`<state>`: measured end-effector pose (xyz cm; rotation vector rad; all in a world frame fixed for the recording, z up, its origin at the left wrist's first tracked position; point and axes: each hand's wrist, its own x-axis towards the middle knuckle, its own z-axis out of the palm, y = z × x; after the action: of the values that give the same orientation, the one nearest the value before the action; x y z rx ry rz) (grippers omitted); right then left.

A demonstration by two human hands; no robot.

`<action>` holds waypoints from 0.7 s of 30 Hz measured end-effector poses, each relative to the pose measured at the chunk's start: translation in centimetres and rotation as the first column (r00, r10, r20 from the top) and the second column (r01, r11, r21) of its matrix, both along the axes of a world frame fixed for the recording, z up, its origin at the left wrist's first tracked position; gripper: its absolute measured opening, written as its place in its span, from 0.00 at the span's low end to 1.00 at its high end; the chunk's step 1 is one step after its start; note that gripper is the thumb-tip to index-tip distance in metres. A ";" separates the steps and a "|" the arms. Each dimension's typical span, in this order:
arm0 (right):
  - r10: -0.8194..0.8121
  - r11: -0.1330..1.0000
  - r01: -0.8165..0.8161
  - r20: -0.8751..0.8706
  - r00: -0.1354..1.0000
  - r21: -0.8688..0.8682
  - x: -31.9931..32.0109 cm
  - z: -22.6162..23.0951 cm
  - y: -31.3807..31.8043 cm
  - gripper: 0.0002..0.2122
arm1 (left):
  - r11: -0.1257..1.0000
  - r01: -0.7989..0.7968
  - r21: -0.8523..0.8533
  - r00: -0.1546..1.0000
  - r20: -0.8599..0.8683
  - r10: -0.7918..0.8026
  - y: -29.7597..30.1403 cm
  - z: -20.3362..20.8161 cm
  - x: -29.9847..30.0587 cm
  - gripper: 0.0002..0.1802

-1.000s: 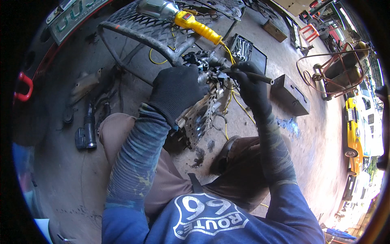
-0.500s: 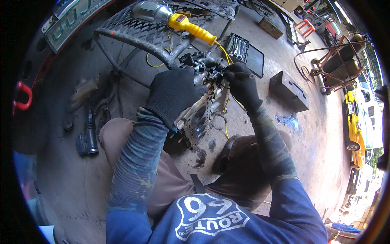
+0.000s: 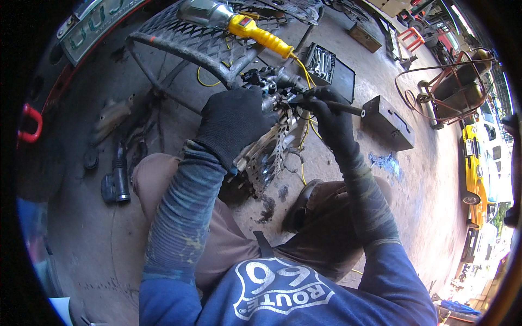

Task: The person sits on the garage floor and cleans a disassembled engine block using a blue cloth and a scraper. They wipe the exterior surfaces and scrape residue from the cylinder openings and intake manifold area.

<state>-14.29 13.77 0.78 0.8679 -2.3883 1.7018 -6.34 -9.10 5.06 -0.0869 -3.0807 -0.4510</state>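
A metal engine cylinder head [image 3: 267,155], with a flat face full of holes, stands tilted between my knees. My left hand [image 3: 232,120], in a black knit glove, is closed round its upper left side. My right hand [image 3: 331,120], gloved alike, is closed on a dark-handled tool [image 3: 348,108] at the upper right of the cylinder head. The handle sticks out to the right and ends in a pale ring. Its front end reaches toward the metal fittings [image 3: 272,81] on top, where my fingers partly hide it; the exact kind of tool is unclear.
A yellow-handled work lamp [image 3: 261,39] lies on a metal mesh stand [image 3: 190,54] ahead, its yellow cord trailing down. Beyond my right hand are an open wrench case [image 3: 341,79] and a grey metal toolbox [image 3: 387,124]. A black hose part [image 3: 120,174] lies on the left floor.
My right hand has turned, and the tool's handle now points out to the right and shows at greater length. The left hand keeps its hold on the cylinder head.
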 end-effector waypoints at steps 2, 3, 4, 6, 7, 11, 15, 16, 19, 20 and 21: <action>0.009 1.000 -0.008 0.054 0.998 -0.022 0.1 0.2 0.0 0.05 | 1.000 -0.005 0.014 1.000 -0.022 0.005 0.0 -0.1 0.0 0.34; 0.025 0.999 -0.025 0.009 1.000 0.030 0.1 0.3 -0.1 0.05 | 1.000 -0.009 0.019 0.999 -0.030 0.010 0.0 -0.2 0.0 0.34; 0.043 0.995 -0.039 -0.034 0.998 0.091 0.2 0.4 -0.1 0.05 | 1.000 -0.015 0.007 1.000 -0.018 0.015 0.0 -0.3 0.0 0.34; 0.057 0.982 -0.032 -0.127 0.990 0.186 0.1 0.5 -0.3 0.06 | 1.000 -0.020 -0.016 1.000 0.006 0.020 0.0 -0.3 -0.1 0.34; 0.055 0.976 -0.015 -0.178 0.983 0.218 0.0 0.6 -0.5 0.06 | 1.000 -0.015 0.000 1.000 0.006 0.015 0.0 -0.3 -0.1 0.34; 0.063 0.955 0.034 -0.310 0.949 0.296 -0.6 0.9 -1.2 0.08 | 1.000 -0.022 0.013 1.000 0.004 0.022 0.0 -0.3 0.0 0.34; 0.019 0.992 -0.035 0.122 0.992 0.125 -0.8 2.1 -0.9 0.11 | 0.999 -0.013 0.034 1.000 0.000 0.013 -0.1 -0.4 0.0 0.35; 0.045 0.998 -0.051 0.170 0.984 0.032 -0.8 2.5 -0.7 0.12 | 1.000 -0.005 0.030 1.000 -0.021 0.006 -0.1 -0.4 0.0 0.35; 0.149 0.984 -0.116 0.259 0.954 -0.138 -1.0 2.9 -0.7 0.15 | 1.000 -0.005 0.012 0.999 -0.042 0.005 -0.1 -0.4 0.0 0.34; 0.188 0.972 -0.140 0.264 0.946 -0.191 -1.1 2.9 -0.8 0.16 | 1.000 -0.014 -0.005 1.000 -0.021 0.014 0.0 -0.4 -0.1 0.34; 0.207 0.967 -0.155 0.277 0.938 -0.201 -1.2 2.8 -1.0 0.16 | 0.999 -0.020 -0.028 1.000 -0.008 0.019 0.0 -0.4 -0.2 0.33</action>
<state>-15.52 12.72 3.53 0.8851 -2.3417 2.2212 -6.54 -9.06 4.71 -0.0591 -3.0777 -0.4054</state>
